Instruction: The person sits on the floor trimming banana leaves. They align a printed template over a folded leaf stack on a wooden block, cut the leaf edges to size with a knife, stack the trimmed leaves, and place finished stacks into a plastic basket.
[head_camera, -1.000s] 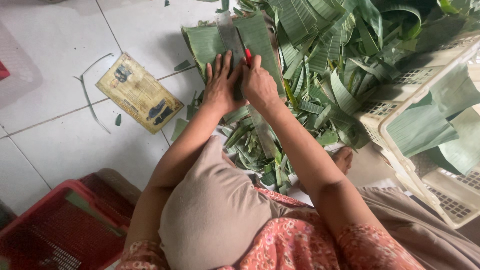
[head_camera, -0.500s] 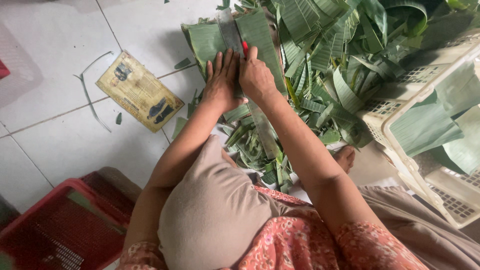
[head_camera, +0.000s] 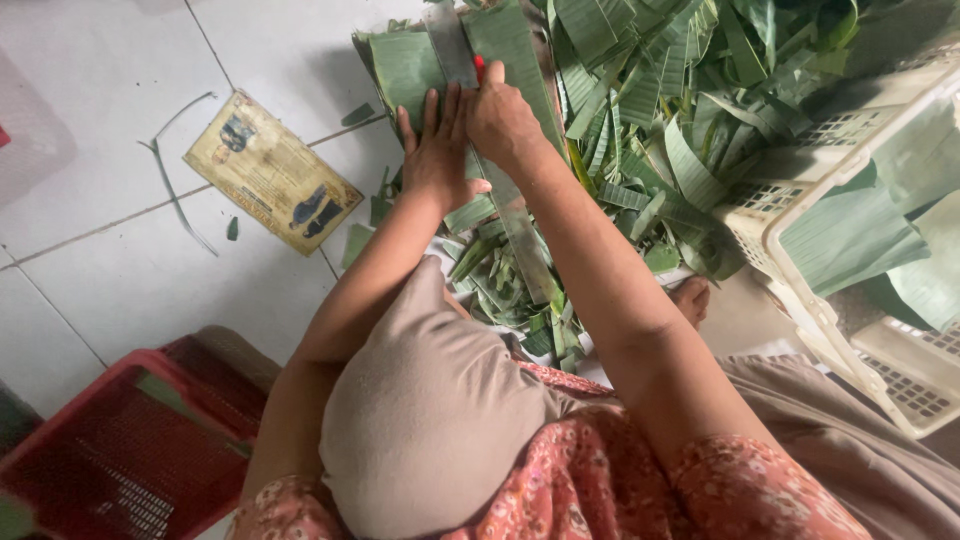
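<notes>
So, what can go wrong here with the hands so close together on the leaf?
The right hand holds a red-handled tool, probably a blade, beside the left hand, which presses a metal strip on the banana leaf. A slip could cut the fingers. The strip could also shift, making the cut crooked.

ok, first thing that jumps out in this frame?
The two hands at top centre: the left hand lies flat on a stack of green leaf sheets, and the right hand grips a small red-handled tool against a long flat strip. Right of them sprawls a heap of cut leaf strips beside a cream plastic crate, with a red basket at bottom left.
</notes>
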